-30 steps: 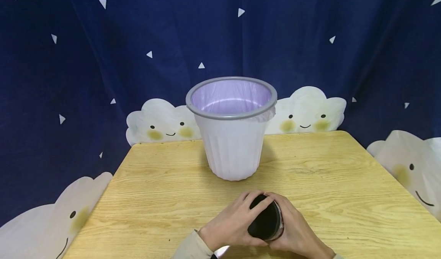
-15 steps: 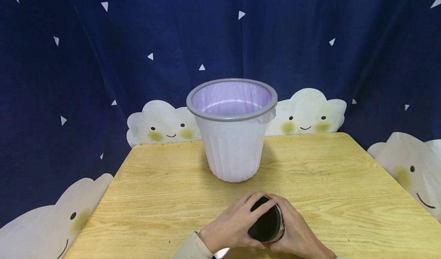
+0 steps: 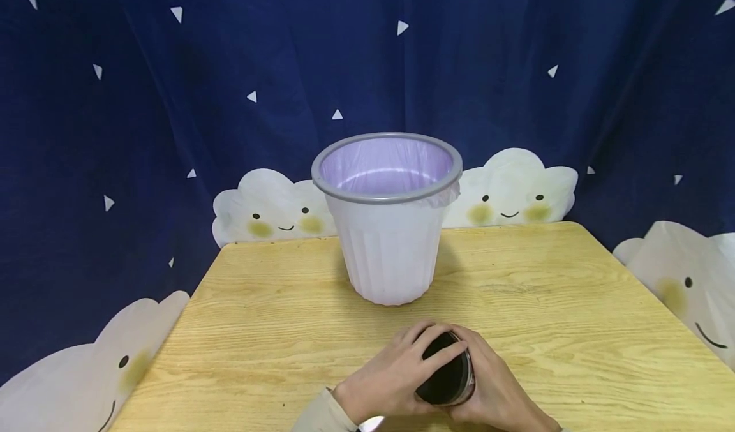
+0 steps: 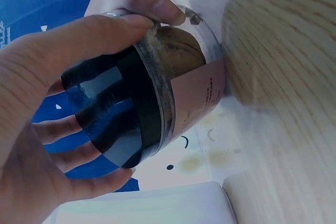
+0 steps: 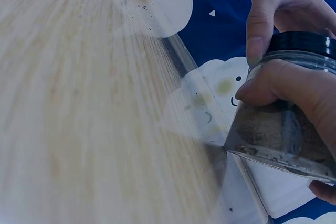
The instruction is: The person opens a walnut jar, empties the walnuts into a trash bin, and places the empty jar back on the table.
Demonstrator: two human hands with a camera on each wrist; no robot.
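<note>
Between my two hands is a clear jar [image 5: 286, 135] with a black screw lid [image 3: 446, 376], brown contents [image 4: 178, 51] and a pink label [image 4: 199, 98]. My left hand [image 3: 390, 378] grips the lid from the left, its fingers spread across the top and its thumb at the near edge. Around the jar's body on the right, my right hand [image 3: 496, 384] holds it, thumb just below the lid. The lid sits on the jar's mouth. Wood grain of the table [image 4: 283, 66] shows right by the jar's base in the left wrist view.
A white ribbed waste bin [image 3: 390, 247] with a grey rim and a purple liner bag stands beyond my hands on the wooden table. Behind it hangs a dark blue curtain [image 3: 367, 55] with white triangles and smiling clouds.
My left hand's fingers have shifted slightly to the right over the lid. The right hand keeps its hold on the jar, and the head view has tilted up a little.
</note>
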